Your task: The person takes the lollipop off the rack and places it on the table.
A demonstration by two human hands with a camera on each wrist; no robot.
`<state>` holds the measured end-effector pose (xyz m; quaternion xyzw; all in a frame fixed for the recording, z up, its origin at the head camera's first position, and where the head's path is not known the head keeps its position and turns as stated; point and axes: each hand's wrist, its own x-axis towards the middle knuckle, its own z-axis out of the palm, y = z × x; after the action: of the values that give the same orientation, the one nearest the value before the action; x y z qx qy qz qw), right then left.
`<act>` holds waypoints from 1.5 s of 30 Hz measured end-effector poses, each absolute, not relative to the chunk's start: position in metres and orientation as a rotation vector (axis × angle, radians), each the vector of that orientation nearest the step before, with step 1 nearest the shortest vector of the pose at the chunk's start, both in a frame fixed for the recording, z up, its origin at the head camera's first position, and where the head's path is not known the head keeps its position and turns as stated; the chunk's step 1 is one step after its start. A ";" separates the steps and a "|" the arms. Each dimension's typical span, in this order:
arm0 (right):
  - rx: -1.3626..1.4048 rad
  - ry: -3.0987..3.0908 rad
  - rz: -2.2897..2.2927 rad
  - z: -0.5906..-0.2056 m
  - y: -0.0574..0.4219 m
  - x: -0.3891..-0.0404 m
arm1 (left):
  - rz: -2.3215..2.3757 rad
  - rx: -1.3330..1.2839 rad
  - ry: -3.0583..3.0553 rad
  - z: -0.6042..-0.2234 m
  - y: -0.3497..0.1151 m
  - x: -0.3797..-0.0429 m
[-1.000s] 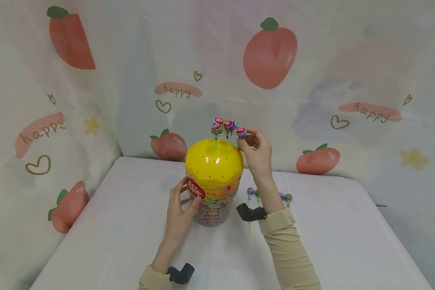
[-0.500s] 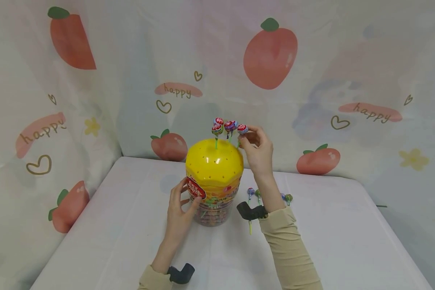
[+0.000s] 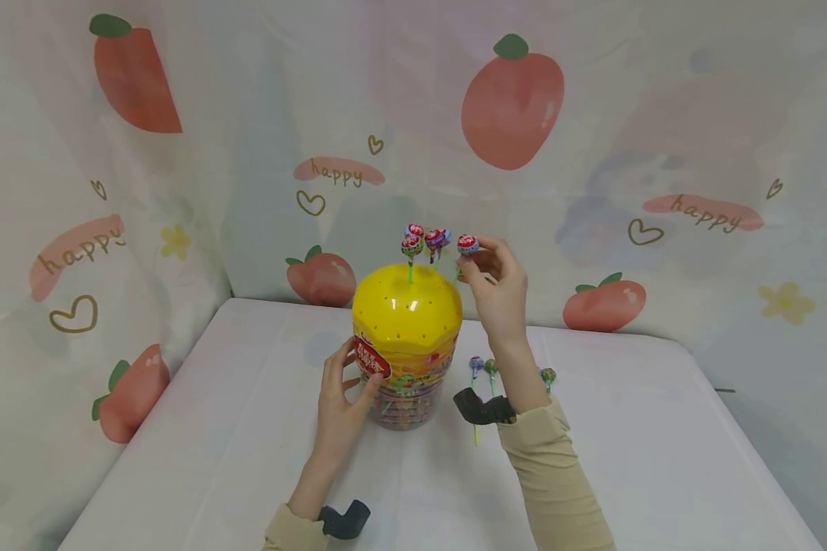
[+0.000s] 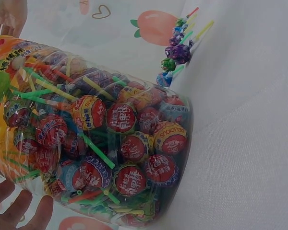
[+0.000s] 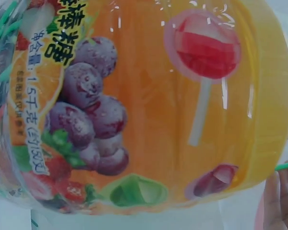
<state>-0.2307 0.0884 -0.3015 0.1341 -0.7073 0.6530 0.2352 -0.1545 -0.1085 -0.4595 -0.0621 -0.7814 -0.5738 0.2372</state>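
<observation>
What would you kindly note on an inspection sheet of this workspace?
Surface: white table.
Job's things: upright jar holding lollipops, yellow lid on; standing lollipops in the lid; loose lollipops lying beside the jar.
Clutter: nothing seen.
Grippers: left hand holds the jar's side; right hand pinches another lollipop near the lid's edge, stick contact unclear.
Cables: nothing seen.
Surroundings: backdrop printed with fruit, hearts, "happy".

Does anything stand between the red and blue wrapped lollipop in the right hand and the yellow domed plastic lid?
Nothing visible stands between the red and blue wrapped lollipop in the right hand and the yellow domed plastic lid. The other wrapped lollipops standing in the lid are further left.
</observation>
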 end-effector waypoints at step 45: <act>0.008 -1.998 1.827 -0.385 0.127 -0.146 | -1.595 -0.135 -2.170 -0.457 -0.106 -0.151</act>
<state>-0.1460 0.1265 -0.3853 0.0029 -0.7206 0.6590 0.2154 -0.1512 -0.1064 -0.4574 -0.0489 -0.7849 -0.5770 0.2205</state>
